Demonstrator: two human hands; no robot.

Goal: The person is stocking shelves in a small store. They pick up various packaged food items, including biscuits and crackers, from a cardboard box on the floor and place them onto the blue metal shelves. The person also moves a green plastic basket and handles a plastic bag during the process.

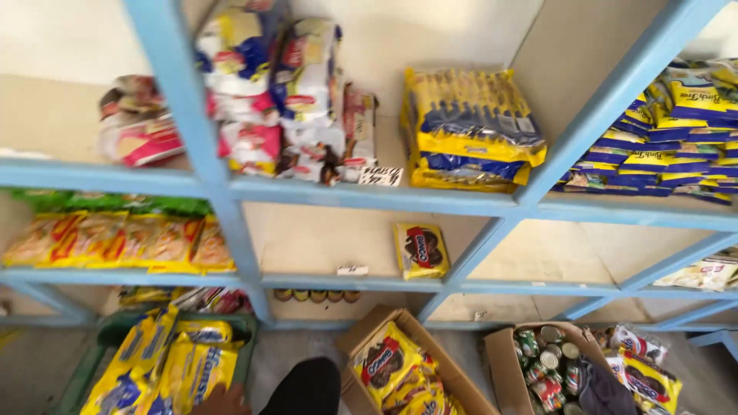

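- Yellow packets point(165, 369) fill a green crate point(108, 330) on the floor at lower left; they are the goods nearest the only hand in view.
- One hand point(223, 401) shows at the bottom edge, just beside the lower right corner of that pile, touching or almost touching it. Too little of it shows to tell which hand it is, or whether its grip is open or closed.
- A dark-clothed knee point(306, 388) rises next to the hand, between the crate and an open cardboard box point(430, 346).
- That box holds yellow biscuit packs point(388, 361) with a dark round picture on the front.
- A single pack of the same kind point(420, 250) stands alone on the middle shelf above it, tilted slightly.
- A second cardboard box point(503, 361) to the right holds small tins point(546, 369) and more packs.
- Blue-painted shelving point(369, 196) crosses the whole view.
- On the top shelf sit white and red bags point(284, 92), a yellow and blue stack point(473, 131), and yellow and blue packs point(676, 138) at far right.
- Yellow noodle packets point(115, 242) line the left middle shelf.
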